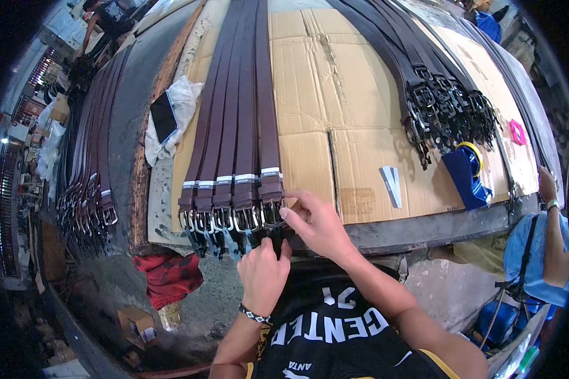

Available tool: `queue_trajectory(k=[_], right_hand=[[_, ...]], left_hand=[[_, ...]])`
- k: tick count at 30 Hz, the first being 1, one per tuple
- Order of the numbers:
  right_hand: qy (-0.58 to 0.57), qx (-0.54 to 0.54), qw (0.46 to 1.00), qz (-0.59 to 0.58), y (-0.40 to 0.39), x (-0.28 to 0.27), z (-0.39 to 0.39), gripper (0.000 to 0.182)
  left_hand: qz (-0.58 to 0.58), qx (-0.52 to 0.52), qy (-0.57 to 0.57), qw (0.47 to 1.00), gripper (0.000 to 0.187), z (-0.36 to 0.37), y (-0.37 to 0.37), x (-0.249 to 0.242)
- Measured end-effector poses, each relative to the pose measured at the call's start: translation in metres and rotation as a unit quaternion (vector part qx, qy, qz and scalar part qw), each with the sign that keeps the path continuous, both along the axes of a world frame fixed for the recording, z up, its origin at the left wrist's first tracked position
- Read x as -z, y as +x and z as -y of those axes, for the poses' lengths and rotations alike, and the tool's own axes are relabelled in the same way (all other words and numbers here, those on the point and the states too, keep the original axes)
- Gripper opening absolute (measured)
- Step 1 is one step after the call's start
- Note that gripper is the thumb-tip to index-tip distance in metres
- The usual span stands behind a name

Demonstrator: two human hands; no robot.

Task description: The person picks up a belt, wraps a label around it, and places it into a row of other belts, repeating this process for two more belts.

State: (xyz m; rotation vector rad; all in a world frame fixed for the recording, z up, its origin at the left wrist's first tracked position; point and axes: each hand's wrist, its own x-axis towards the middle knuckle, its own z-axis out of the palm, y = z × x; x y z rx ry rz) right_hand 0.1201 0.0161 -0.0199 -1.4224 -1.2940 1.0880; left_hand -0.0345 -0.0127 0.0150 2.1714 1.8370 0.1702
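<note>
left hand (263,273): pinching dark strap end below table edge
right hand (315,222): fingertips pinching buckle (272,213) of rightmost brown belt (267,107)
surface: cardboard (335,101)

A phone (164,116) lies on a white cloth (182,101). A pile of black belts (436,95) sits near a blue tape roll (466,167). A red rag (169,276) hangs low.

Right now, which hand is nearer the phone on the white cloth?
Left. The left hand sits below the buckles, closer to the phone; the right hand is farther right, at the rightmost belt buckle.
</note>
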Motion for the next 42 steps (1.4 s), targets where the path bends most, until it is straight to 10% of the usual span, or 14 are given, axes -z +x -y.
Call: queue_trajectory(k=[42], right_hand=[[-0.019,-0.021,0.999,0.041,-0.007,-0.003,-0.007,0.037]], left_hand=[[0.040,-0.029,-0.039,0.998,0.040,0.013,-0.012,0.014]])
